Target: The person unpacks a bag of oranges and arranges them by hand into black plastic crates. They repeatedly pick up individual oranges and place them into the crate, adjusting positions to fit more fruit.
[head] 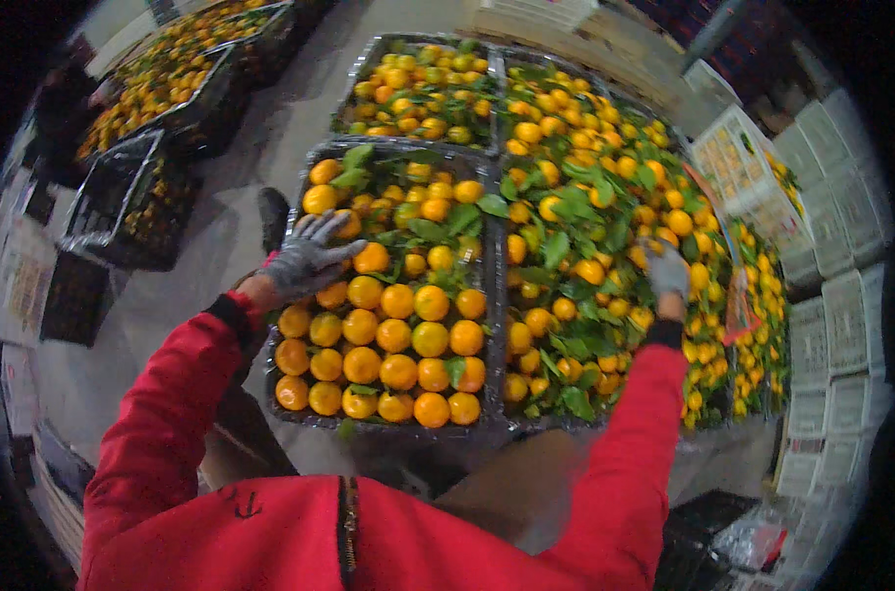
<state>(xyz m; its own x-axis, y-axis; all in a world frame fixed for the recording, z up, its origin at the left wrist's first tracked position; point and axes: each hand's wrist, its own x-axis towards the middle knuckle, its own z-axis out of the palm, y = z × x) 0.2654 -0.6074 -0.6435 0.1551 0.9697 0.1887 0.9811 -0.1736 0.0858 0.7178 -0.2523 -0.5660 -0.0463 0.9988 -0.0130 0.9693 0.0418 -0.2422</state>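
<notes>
My left hand (306,257), in a grey knit glove, lies palm down with fingers spread over mandarins at the left side of the near left crate (494,369). Close to me in that crate, large mandarins (394,335) sit in neat rows; farther back the fruit is looser, with green leaves (427,230) among it. My right hand (667,270), gloved alike, reaches down into the leafy heap of mandarins (589,271) to the right. Its fingers touch fruit there, but blur and the back of the hand hide whether one is gripped.
Another crate of mandarins (418,89) adjoins at the back. An orange-red strip (740,306) lies over the fruit at right, beside stacked pale plastic crates (846,325). Across the floor at left stand a partly filled black crate (134,203) and fruit-filled crates (170,77), near a dark-clothed person (62,122).
</notes>
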